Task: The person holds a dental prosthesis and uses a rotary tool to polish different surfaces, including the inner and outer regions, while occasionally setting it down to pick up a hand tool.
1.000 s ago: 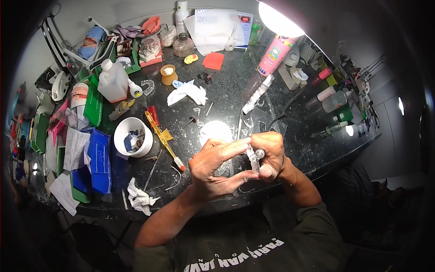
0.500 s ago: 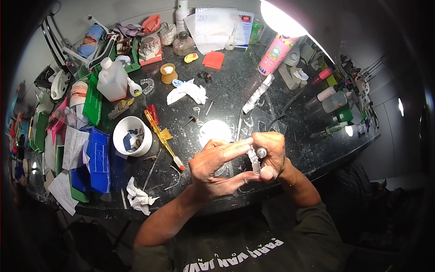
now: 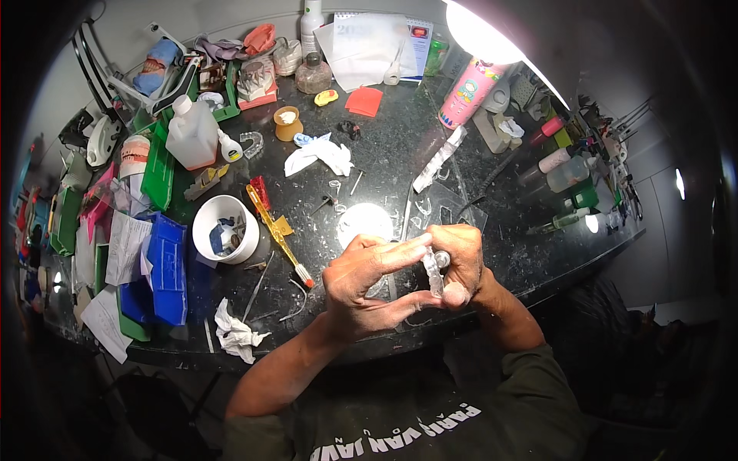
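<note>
My left hand (image 3: 357, 280) holds a knobbly, translucent clear piece (image 3: 432, 273) between the tips of its stretched fingers and thumb. My right hand (image 3: 461, 261) is curled round a silvery metal handpiece (image 3: 443, 260), whose rounded end shows beside the clear piece. The fingertips of both hands are close together there, and whether they touch is hard to tell. Just beyond my hands lies a brightly lit round white thing (image 3: 361, 221). Small clear arch shapes (image 3: 423, 207) and thin offcuts lie to its right.
A white tub (image 3: 224, 229) of pieces and a yellow brush-like tool (image 3: 280, 242) are left of my hands. Blue bins (image 3: 165, 280), crumpled tissues (image 3: 240, 334) and a plastic jug (image 3: 192, 134) are farther left. A lamp (image 3: 480, 27) shines over a pink can (image 3: 467, 92). Bottles (image 3: 569, 173) line the right.
My hands and the clear piece stay together, shifting only very slightly to the right since a second ago. Nothing has been let go or taken hold of.
</note>
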`<state>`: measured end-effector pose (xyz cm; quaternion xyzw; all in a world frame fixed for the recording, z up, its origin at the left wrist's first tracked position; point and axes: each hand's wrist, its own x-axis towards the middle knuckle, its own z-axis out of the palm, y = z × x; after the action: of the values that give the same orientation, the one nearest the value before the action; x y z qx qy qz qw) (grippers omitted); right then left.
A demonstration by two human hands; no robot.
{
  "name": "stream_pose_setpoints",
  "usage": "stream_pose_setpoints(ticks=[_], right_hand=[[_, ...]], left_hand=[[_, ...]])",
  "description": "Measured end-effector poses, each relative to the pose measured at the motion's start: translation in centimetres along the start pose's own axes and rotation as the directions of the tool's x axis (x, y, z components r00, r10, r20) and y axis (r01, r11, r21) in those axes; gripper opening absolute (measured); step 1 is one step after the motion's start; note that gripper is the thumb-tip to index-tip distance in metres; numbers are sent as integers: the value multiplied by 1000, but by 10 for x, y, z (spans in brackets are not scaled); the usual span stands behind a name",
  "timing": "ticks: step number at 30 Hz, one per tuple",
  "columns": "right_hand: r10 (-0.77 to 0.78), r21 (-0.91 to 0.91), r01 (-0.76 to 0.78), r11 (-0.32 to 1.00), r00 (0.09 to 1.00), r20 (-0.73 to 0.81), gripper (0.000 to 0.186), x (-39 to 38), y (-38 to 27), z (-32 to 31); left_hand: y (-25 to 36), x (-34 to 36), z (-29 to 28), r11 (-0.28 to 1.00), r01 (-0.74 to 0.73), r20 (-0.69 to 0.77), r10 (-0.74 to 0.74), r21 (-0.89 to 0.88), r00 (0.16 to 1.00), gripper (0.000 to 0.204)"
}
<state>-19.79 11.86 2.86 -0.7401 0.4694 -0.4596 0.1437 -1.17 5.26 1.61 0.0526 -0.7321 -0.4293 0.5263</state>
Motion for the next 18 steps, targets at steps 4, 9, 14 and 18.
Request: stream_pose_setpoints(ticks=[4, 9, 14, 18], right_hand=[[-16, -30, 17, 999, 999, 40, 87, -6, 5, -4], [-22, -2, 22, 1000, 1000, 15, 90, -5, 4, -2], [-23, -22, 24, 999, 999, 37, 88, -4, 4, -2], [-7, 2, 7, 1000, 1000, 0, 84, -3, 2, -2]], left_hand=[[0, -1, 0, 1000, 22, -3, -22, -1, 1000, 60], [0, -1, 1, 1000, 16, -11, -16, 16, 1000, 60], [0, -1, 1, 1000, 10, -20, -9, 19, 1000, 60], [0, -1, 0, 1000, 14, -17, -14, 20, 1000, 60]])
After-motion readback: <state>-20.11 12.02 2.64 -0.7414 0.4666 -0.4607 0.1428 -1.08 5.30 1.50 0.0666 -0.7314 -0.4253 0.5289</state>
